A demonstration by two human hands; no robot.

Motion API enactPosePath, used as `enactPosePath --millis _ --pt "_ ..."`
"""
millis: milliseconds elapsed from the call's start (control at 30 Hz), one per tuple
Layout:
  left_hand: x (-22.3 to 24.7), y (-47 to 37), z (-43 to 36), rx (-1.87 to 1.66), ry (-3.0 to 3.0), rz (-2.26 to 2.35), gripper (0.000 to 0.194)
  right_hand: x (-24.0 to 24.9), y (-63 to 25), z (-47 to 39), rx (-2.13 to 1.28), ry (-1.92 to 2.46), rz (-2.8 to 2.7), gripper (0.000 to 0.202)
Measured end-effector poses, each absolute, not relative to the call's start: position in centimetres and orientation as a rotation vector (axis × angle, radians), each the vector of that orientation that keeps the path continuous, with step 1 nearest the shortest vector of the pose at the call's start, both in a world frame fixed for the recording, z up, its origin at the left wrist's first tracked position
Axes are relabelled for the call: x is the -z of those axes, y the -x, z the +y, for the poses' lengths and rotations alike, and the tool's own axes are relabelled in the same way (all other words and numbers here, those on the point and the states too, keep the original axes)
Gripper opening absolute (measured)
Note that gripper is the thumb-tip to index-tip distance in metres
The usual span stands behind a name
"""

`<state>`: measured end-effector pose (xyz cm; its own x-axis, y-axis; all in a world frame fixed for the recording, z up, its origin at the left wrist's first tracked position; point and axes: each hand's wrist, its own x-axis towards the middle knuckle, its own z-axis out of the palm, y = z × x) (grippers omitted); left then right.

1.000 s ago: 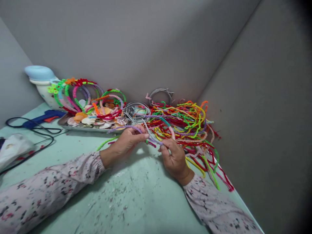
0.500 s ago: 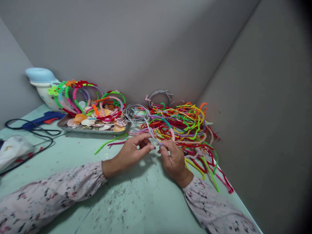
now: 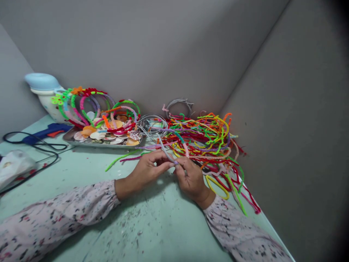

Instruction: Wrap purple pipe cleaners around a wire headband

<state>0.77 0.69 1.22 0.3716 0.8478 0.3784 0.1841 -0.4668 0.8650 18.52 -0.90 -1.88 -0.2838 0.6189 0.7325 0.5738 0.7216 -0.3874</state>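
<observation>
A grey wire hoop (image 3: 163, 146) is held up between both hands, partly wrapped in fuzzy pipe cleaner: teal and pink (image 3: 185, 148) on its right side and purple near my fingertips. My right hand (image 3: 191, 181) pinches the hoop's near end at the purple wrap. Beside it, my left hand (image 3: 148, 170) closes thumb and index finger on the hoop, the two hands' fingertips almost touching. Fingers cover part of the purple wrap. Just behind the hands spreads a tangled pile of colourful pipe cleaners (image 3: 212, 136).
A metal tray (image 3: 109, 146) of seashells and pipe-cleaner-wrapped hoops stands at the back left. Coiled bare wire (image 3: 152, 123) lies beside it. Farther left are a blue glue gun (image 3: 43, 133) with its black cord, a white bag (image 3: 15, 167) and a blue-lidded container (image 3: 45, 89). Grey walls rise behind and right.
My left thumb and index finger have come in to the hoop at the purple wrap. The hoop's grey part has swung a little to the left.
</observation>
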Motion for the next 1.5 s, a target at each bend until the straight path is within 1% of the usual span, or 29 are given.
enactPosePath --millis 300,733,967,1200,1500 --pt "-1.6 -0.7 0.6 -1.108 -1.884 0.918 0.011 2.2 -18.5 -0.8 -0.001 0.890 -1.970 0.017" --pt "-0.7 -1.2 0.1 -1.053 -1.624 0.992 0.017 2.1 -18.4 -0.9 0.070 0.932 -1.964 0.015" --pt "-0.9 -1.2 -0.2 -1.102 -1.725 1.012 0.016 2.0 -18.3 -0.8 0.072 0.935 -1.944 0.016" --pt "-0.6 -1.2 -0.1 -1.116 -1.786 1.030 0.018 1.8 -18.3 -0.9 0.116 0.906 -1.937 0.023" --pt "-0.5 -1.4 -0.2 -1.091 -1.696 1.022 0.019 2.1 -18.2 -0.9 0.130 0.920 -1.952 0.018"
